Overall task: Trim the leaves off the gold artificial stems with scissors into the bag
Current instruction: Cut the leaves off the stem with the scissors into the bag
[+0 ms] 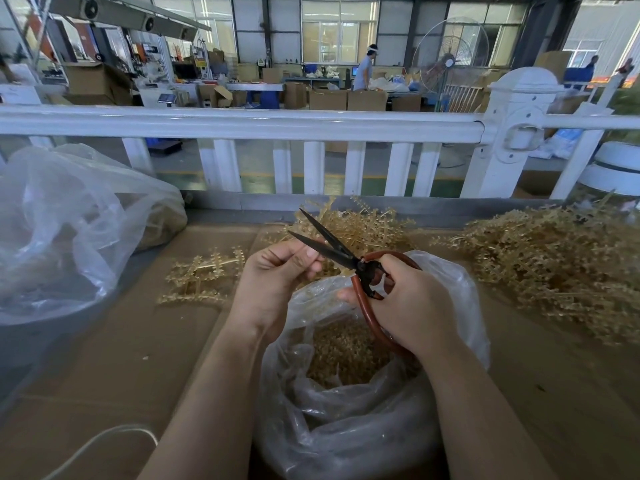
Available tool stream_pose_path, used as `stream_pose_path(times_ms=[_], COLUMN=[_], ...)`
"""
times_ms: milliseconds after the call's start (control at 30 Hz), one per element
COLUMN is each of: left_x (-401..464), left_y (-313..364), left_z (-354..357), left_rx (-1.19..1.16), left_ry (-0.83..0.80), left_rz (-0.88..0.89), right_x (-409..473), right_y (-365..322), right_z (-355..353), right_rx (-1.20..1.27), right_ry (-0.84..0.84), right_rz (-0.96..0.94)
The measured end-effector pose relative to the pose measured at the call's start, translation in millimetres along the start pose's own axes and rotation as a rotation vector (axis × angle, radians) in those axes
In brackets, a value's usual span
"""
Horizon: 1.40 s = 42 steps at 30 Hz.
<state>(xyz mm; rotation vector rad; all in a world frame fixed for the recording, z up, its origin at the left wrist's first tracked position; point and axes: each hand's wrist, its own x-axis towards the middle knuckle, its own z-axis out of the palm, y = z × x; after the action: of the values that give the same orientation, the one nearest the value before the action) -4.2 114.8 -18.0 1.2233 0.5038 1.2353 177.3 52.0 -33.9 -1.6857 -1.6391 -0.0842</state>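
The right hand (412, 299) grips the red-handled scissors (349, 261), its fingers curled round the handle loops, blades apart and pointing up-left, directly above the open clear bag (346, 420). The left hand (273, 278), just left of the blades, has its fingers curled together, pinching near the lower blade; what they hold cannot be told. Cut gold leaves (343, 355) lie inside the bag. Gold stems (550, 265) are heaped on the cardboard-covered worktop (114, 348) right of the bag, with more behind (363, 226) and left (201, 278) of it.
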Motion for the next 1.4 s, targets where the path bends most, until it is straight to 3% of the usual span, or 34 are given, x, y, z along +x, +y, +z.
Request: stream_pose_path(times_ms=[967, 1400], left_x=[-0.7, -1.1], left_y=[1.2, 2.3], left_z=[0.3, -0.6], left_rx=[-0.103, 0.203], left_ry=[0.045, 0.048], left_rz=[-0.055, 0.103], right_x=[-0.8, -0.9], right_y=[-6.0, -5.9], right_z=[-0.5, -0.2], right_rx=[-0.027, -0.05], right_ry=[0.039, 0.067], right_rz=[0.011, -0.036])
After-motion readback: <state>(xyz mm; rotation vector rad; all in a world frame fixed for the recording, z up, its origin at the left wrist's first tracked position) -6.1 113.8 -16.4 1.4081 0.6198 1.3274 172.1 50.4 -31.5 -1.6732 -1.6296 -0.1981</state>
